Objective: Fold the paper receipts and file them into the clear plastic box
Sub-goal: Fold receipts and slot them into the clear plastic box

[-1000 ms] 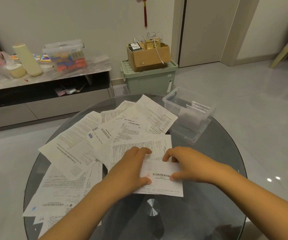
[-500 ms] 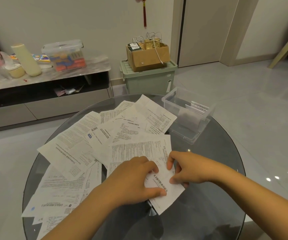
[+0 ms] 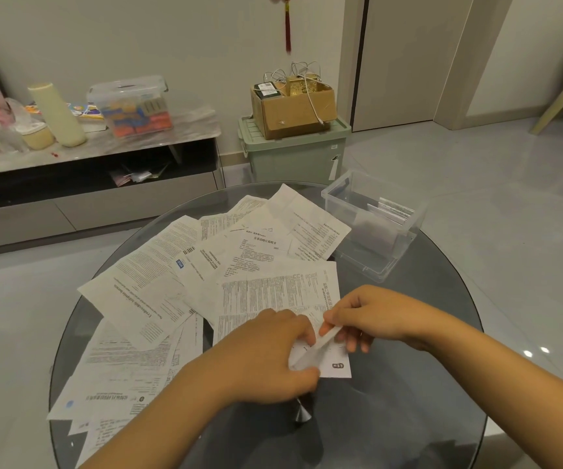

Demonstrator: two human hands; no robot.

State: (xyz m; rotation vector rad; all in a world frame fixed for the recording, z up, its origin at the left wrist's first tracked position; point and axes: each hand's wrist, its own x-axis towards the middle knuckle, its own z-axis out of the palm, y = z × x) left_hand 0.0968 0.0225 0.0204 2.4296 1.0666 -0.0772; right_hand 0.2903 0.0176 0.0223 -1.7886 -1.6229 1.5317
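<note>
A small white receipt point(image 3: 332, 362) lies half folded near the front of the round glass table point(image 3: 425, 384). My left hand point(image 3: 270, 357) pinches its lower left part. My right hand point(image 3: 361, 319) pinches its raised upper edge. Several unfolded printed receipts point(image 3: 178, 292) are spread over the left and middle of the table. The clear plastic box point(image 3: 373, 228) stands at the table's far right with a few folded papers upright inside it.
Beyond the table are a low TV stand point(image 3: 97, 177) with a lidded plastic container and bottles, and a green storage bin point(image 3: 293, 154) with a cardboard box on top. Grey tiled floor surrounds the table.
The small receipt lay flat under both hands. Both hands have since lifted and turned it, and its upper edge is now raised in a fold.
</note>
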